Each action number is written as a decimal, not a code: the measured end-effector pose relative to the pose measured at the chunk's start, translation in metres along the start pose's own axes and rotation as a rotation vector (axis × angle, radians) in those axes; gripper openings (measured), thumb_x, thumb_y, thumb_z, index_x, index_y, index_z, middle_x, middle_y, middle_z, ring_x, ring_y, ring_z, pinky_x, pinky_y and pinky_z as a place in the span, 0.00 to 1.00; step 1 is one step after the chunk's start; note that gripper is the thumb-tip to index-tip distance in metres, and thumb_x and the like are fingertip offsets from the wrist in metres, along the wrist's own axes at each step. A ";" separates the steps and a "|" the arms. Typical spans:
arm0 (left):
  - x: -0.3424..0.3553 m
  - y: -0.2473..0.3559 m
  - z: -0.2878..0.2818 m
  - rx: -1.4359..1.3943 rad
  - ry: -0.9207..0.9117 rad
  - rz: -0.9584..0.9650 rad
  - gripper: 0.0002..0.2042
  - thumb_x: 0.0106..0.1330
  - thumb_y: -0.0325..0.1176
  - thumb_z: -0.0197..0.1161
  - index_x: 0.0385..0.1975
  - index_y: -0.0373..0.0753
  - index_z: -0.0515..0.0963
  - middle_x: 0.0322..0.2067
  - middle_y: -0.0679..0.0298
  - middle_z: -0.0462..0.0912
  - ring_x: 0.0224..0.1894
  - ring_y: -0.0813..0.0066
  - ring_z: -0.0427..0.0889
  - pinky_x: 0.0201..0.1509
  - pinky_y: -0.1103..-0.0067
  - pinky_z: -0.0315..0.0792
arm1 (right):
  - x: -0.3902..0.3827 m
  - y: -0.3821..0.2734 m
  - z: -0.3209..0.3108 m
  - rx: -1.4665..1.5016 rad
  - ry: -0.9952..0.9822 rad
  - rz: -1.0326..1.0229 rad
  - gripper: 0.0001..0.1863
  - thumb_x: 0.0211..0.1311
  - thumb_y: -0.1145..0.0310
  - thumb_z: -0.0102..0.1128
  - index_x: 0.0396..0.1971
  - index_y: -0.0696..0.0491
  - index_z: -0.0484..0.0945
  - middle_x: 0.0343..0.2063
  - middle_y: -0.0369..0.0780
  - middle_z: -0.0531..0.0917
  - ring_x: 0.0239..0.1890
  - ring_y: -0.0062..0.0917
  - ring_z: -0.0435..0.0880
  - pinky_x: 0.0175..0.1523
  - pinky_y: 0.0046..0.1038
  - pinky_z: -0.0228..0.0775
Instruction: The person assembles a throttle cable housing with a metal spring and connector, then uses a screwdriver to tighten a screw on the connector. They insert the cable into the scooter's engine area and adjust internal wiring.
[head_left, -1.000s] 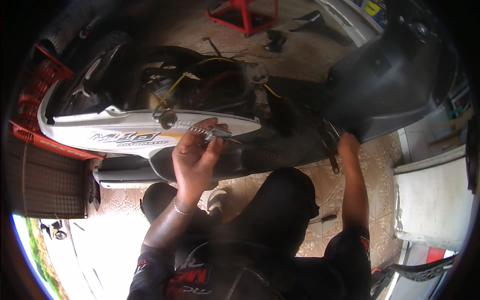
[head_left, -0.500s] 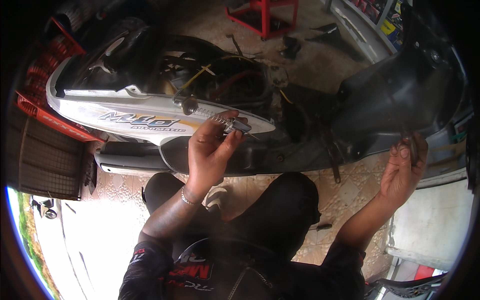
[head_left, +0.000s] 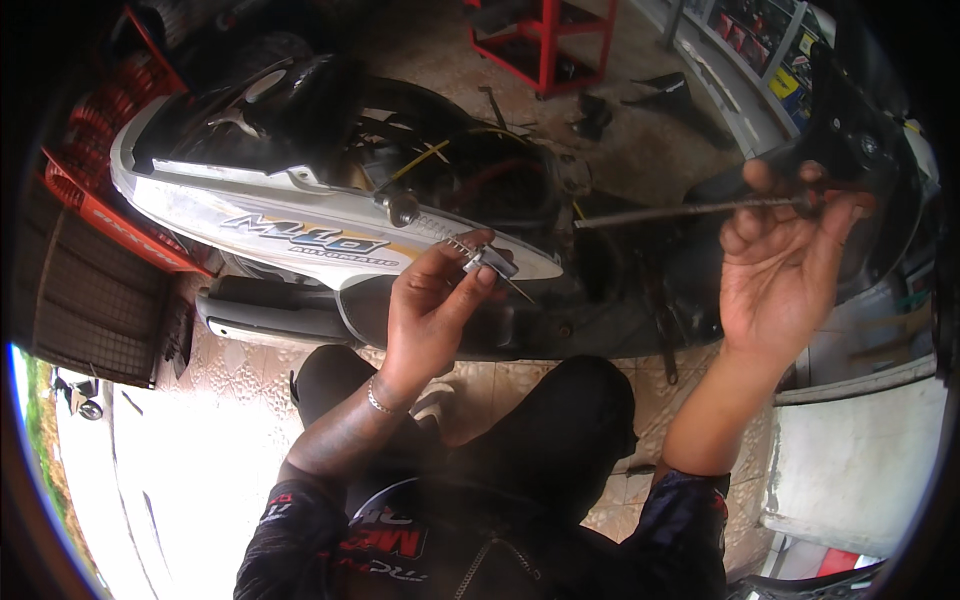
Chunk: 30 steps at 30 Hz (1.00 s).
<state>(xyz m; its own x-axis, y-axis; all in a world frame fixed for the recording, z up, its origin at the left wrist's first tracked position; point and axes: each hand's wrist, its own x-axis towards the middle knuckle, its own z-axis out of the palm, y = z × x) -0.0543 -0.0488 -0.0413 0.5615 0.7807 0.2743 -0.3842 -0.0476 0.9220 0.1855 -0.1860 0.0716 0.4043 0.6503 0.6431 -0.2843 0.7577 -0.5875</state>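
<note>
Above the scooter (head_left: 330, 225), my left hand (head_left: 430, 310) pinches a small metal part (head_left: 488, 262), my right hand (head_left: 790, 270) grips a long rod (head_left: 690, 210).

Two hands (head_left: 430, 300) (head_left: 790, 265), one scooter (head_left: 330, 225), one long rod (head_left: 690, 210), one small metal part (head_left: 490, 260), one red stand (head_left: 545, 40).

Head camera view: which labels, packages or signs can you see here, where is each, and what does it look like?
Side-panel decal: on the scooter's white side panel, left of the left hand; long slanted lettering, dark blue with orange.
Shelf packages: top right, behind the right hand; small boxes, yellow, blue and red.
Shirt print: bottom centre; red and white on black.
</note>
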 end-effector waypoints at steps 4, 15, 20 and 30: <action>-0.001 0.009 0.001 -0.073 0.002 -0.064 0.15 0.74 0.25 0.59 0.58 0.28 0.73 0.53 0.56 0.80 0.50 0.76 0.82 0.51 0.78 0.83 | -0.002 0.021 0.014 -0.180 0.156 0.100 0.19 0.78 0.58 0.50 0.58 0.53 0.69 0.44 0.52 0.85 0.38 0.30 0.88 0.43 0.33 0.84; -0.002 0.018 -0.003 -0.074 -0.002 -0.090 0.19 0.76 0.33 0.58 0.61 0.30 0.72 0.49 0.57 0.83 0.45 0.76 0.84 0.50 0.77 0.83 | -0.018 0.071 0.043 -0.269 0.067 0.207 0.24 0.72 0.75 0.59 0.62 0.53 0.61 0.42 0.51 0.85 0.36 0.29 0.87 0.42 0.31 0.81; 0.000 0.022 -0.009 -0.078 -0.018 -0.101 0.20 0.77 0.34 0.57 0.62 0.29 0.71 0.49 0.57 0.83 0.44 0.77 0.84 0.50 0.78 0.82 | -0.021 0.076 0.051 -0.519 -0.094 0.133 0.22 0.72 0.77 0.57 0.60 0.59 0.60 0.39 0.50 0.85 0.35 0.28 0.88 0.42 0.27 0.84; 0.002 0.028 -0.010 -0.190 -0.013 -0.108 0.18 0.76 0.30 0.58 0.60 0.26 0.72 0.50 0.59 0.82 0.48 0.78 0.82 0.50 0.78 0.84 | -0.021 0.093 0.065 -0.597 -0.311 0.056 0.20 0.72 0.81 0.52 0.54 0.56 0.53 0.41 0.53 0.83 0.42 0.34 0.88 0.48 0.31 0.85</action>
<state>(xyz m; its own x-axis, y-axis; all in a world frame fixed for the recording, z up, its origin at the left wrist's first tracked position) -0.0715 -0.0421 -0.0182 0.6157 0.7670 0.1808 -0.4515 0.1553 0.8786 0.0937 -0.1259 0.0353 0.1089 0.7411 0.6625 0.2680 0.6199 -0.7375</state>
